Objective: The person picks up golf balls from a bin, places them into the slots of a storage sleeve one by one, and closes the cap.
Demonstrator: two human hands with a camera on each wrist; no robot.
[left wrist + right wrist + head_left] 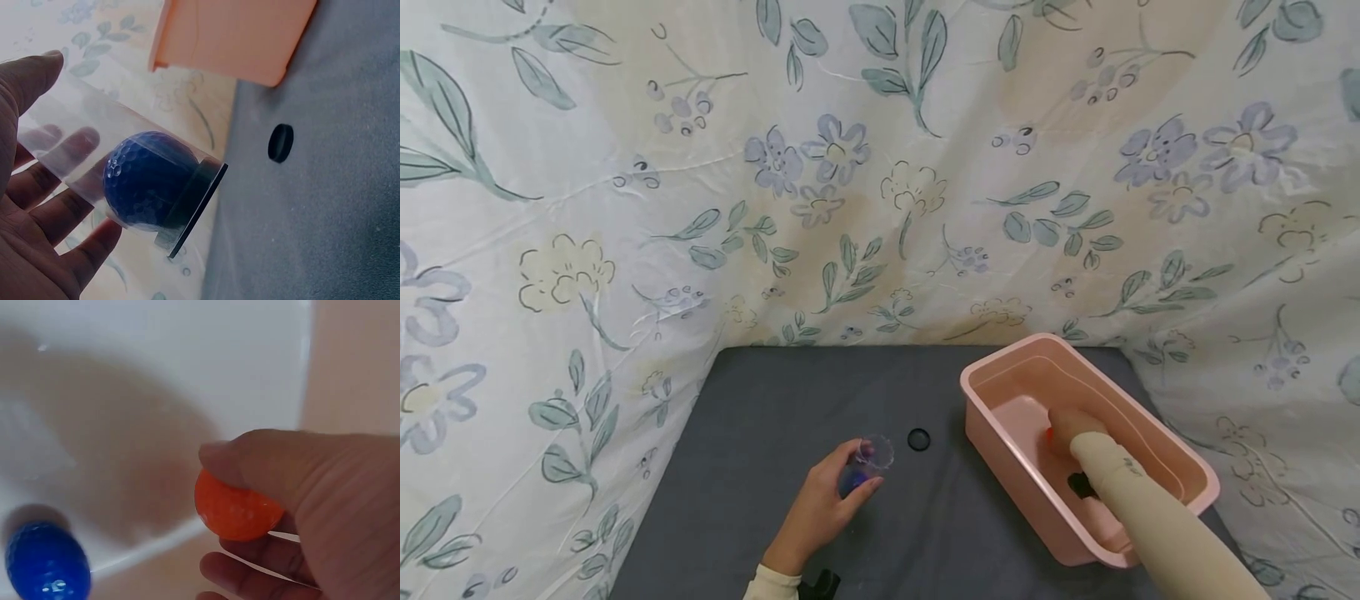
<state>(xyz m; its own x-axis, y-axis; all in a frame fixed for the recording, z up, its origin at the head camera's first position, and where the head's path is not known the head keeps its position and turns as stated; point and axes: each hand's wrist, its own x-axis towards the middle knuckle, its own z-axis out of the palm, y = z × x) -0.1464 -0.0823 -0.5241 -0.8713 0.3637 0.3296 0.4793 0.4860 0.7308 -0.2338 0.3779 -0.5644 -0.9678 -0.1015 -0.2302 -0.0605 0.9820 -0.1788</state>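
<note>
Right wrist view shows an orange golf ball (236,511) pinched between the thumb and curled fingers (250,572) of the right hand (300,512), held just above the pale floor of the pink tub (156,394). A blue golf ball (47,561) lies loose on that floor, well to the side of the orange one and apart from the hand. From the head camera the right hand (1070,429) reaches down inside the pink tub (992,379), with only a sliver of the orange ball (1048,434) showing beside the fingers; a beige sleeve (1150,517) covers the forearm.

The left hand (823,508) is wrapped around a clear plastic tube (868,462) that stands on the counter (752,467) to the left of the tub. In the left wrist view the fingers (44,206) and thumb curl round the clear tube (94,156), and a dark blue golf ball (147,181) sits inside it against a black end cap (197,206).

A small black round cap (918,439) lies on the counter between the tube and the tub, touching neither; the same cap (280,142) shows in the left wrist view, below the tub's corner (237,37). The counter is covered in dark grey cloth, and a floral sheet (850,167) hangs behind and on both sides of it.
</note>
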